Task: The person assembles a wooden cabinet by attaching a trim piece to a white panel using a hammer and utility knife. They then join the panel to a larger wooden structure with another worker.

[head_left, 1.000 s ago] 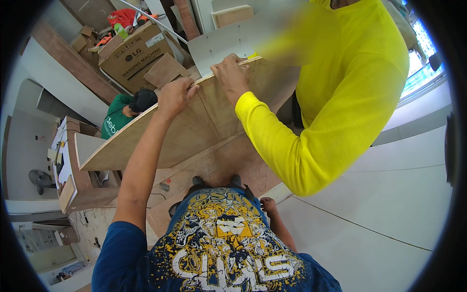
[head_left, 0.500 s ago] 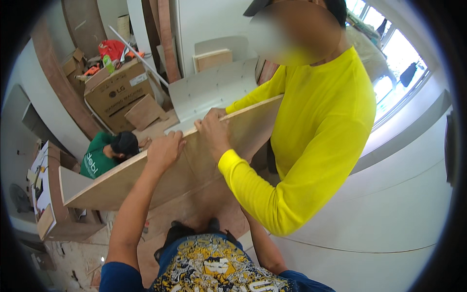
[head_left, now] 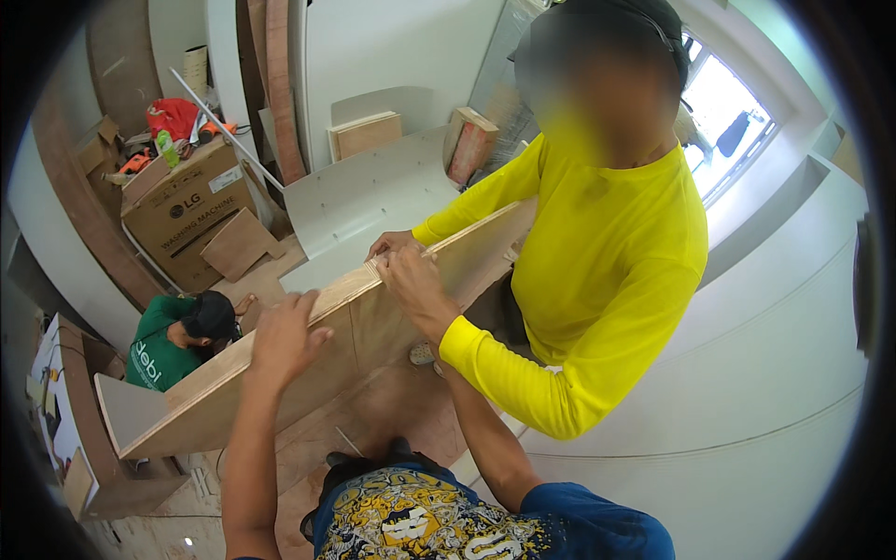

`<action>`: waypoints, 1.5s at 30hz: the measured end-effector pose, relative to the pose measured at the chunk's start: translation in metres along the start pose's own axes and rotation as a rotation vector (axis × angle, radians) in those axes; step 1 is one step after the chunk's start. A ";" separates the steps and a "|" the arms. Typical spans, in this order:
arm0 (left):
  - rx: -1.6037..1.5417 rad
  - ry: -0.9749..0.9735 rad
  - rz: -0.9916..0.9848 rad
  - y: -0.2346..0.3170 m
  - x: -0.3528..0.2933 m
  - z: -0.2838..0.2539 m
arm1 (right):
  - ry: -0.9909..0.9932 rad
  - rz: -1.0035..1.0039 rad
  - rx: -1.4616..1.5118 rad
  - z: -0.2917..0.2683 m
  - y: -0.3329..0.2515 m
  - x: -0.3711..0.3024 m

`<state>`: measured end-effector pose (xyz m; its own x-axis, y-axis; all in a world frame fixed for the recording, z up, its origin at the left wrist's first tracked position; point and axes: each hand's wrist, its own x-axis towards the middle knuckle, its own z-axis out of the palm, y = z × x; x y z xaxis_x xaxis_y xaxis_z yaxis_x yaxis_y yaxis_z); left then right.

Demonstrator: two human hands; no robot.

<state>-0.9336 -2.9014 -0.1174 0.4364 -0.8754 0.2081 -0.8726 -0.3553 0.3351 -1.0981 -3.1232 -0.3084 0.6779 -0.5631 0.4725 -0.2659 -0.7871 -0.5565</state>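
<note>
A long plywood panel (head_left: 303, 387), tilted on its edge, spans in front of me from lower left to upper right. My left hand (head_left: 280, 341) is at its upper edge, fingers over the rim and thumb apart on the near side. My right forearm (head_left: 490, 439) reaches up toward the panel, but the right hand is hidden behind a co-worker's yellow sleeve (head_left: 495, 364). Both hands (head_left: 411, 271) of that co-worker rest on the same upper edge, to the right of my left hand.
Beyond the panel, a person in green (head_left: 168, 345) crouches low. A large cardboard box (head_left: 191, 210) stands behind, near a curved white panel (head_left: 364, 201). At left is a wooden cabinet (head_left: 112, 476); a curved white surface (head_left: 700, 439) fills the right.
The panel now sits lower and more tilted in view, showing more of its upper edge. My left hand has shifted left and down, its thumb farther from the fingers. The co-worker's head has moved.
</note>
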 end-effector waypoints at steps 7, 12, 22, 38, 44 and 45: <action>-0.069 -0.139 -0.085 -0.072 -0.055 -0.007 | 0.033 -0.110 -0.402 0.002 -0.010 0.025; -0.116 -0.247 -0.098 -0.067 -0.041 -0.015 | 0.031 -0.145 -0.541 -0.027 -0.016 0.053; -0.070 -0.400 -0.212 -0.065 -0.027 -0.016 | -0.057 -0.363 -1.050 -0.072 -0.044 0.109; 0.015 -0.417 -0.315 -0.055 -0.025 -0.007 | -0.098 -0.285 -0.426 -0.144 -0.028 0.150; -0.020 -0.414 -0.285 -0.060 -0.023 -0.007 | 0.262 -0.207 0.152 -0.080 0.041 0.105; -0.025 -0.399 -0.278 -0.060 -0.025 -0.005 | 0.238 -0.240 0.127 -0.083 0.043 0.106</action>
<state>-0.8911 -2.8570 -0.1375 0.5296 -0.8075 -0.2597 -0.7274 -0.5898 0.3506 -1.0943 -3.2380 -0.2261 0.5280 -0.4205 0.7378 -0.0212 -0.8750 -0.4836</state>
